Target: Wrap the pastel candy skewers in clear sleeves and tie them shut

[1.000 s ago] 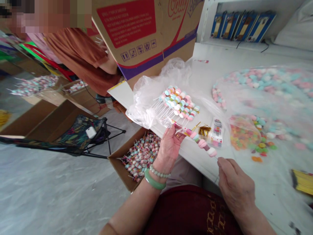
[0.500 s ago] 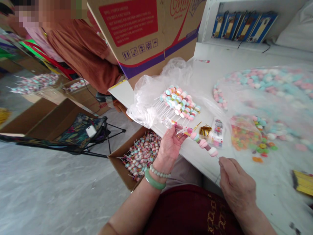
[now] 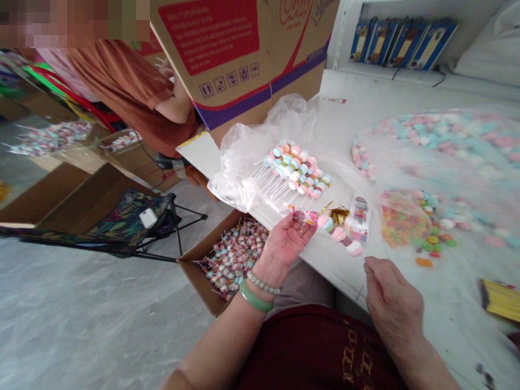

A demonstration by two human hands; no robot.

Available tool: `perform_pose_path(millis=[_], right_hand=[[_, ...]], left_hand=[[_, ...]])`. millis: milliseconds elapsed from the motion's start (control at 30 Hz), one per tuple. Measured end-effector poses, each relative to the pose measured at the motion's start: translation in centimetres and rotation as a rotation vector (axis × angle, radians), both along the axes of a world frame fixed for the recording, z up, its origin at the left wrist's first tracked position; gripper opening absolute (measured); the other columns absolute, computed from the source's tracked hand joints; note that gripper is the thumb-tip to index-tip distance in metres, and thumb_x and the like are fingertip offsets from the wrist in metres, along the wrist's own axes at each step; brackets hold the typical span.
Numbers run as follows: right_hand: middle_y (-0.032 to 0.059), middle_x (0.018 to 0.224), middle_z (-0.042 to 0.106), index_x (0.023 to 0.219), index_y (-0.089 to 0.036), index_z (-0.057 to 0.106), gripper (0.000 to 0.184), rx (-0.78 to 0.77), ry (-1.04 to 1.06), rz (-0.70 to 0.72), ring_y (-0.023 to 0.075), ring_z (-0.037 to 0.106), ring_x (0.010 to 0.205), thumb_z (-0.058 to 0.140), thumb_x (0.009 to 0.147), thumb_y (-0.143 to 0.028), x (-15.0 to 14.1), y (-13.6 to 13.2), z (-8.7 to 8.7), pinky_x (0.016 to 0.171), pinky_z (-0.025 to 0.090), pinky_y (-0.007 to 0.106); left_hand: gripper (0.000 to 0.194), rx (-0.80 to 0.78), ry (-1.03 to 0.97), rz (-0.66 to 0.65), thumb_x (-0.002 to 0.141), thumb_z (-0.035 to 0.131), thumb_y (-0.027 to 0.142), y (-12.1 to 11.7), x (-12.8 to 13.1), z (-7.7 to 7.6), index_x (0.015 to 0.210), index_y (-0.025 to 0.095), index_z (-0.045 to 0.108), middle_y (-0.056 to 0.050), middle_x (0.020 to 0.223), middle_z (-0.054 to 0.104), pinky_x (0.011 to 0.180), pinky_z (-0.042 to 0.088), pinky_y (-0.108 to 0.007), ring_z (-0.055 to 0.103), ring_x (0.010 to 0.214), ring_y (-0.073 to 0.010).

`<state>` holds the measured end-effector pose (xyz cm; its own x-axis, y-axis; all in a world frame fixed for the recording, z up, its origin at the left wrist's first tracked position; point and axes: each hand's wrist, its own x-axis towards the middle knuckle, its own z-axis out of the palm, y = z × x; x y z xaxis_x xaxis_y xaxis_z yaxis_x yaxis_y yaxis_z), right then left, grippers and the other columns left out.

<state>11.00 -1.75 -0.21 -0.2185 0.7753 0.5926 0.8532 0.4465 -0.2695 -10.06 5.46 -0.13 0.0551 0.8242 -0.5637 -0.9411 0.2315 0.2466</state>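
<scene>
Candy skewer (image 3: 335, 230), pastel pink, white and blue pieces on a white stick, is held up just above the table edge, its candy end pointing right. The left hand (image 3: 284, 244) is palm up with fingers loosely curled, holding the skewer near the fingertips; a jade bangle (image 3: 254, 296) and a bead bracelet (image 3: 262, 283) are on that wrist. The right hand (image 3: 392, 309) is open with fingers slightly curved, empty, just beside the skewer's far end and apparently not touching it. The table (image 3: 337, 276) carries a clear plastic bag (image 3: 244, 168) with a bunch of finished skewers (image 3: 296, 168) on it, gold twist ties (image 3: 339, 215) and a small printed packet (image 3: 359, 219) near the skewer. Further right are a bag of colourful candies (image 3: 402, 227), a spread of pastel candies (image 3: 447, 130) and a yellow bundle (image 3: 499, 299). A cardboard box (image 3: 195, 265) full of skewers sits below the table edge, left of the hands. A large printed carton (image 3: 244, 65) stands at the table's far end, and a co-worker in an orange top (image 3: 122, 92) is beyond it.
</scene>
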Motion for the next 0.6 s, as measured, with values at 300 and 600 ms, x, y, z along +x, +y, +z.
perform_pose_path(millis=[300,600], right_hand=[[0.0047,0.085,0.069,0.098,-0.016,0.062,0.015,0.108,-0.12,-0.088,0.0143,0.063,0.07,0.051,0.089,-0.011,0.3,0.0,-0.2,0.062,0.044,0.022],[0.0058,0.088,0.069,0.102,-0.017,0.061,0.024,0.161,-0.159,0.018,0.0147,0.064,0.076,0.052,0.084,-0.004,0.3,-0.1,-0.2,0.069,0.046,0.023]], left_hand=[[0.022,0.041,-0.01,-0.06,0.094,0.044,0.021,-0.1,-0.2,-0.6,0.084,0.014,0.062,-0.006,0.074,0.068,0.08,0.056,-0.04,0.068,0.074,-0.019],[0.024,0.003,0.028,-0.123,0.092,0.049,0.026,0.1,-0.1,0.6,0.077,0.012,0.06,-0.007,0.072,0.066,0.073,0.057,-0.038,0.067,0.072,-0.0191]])
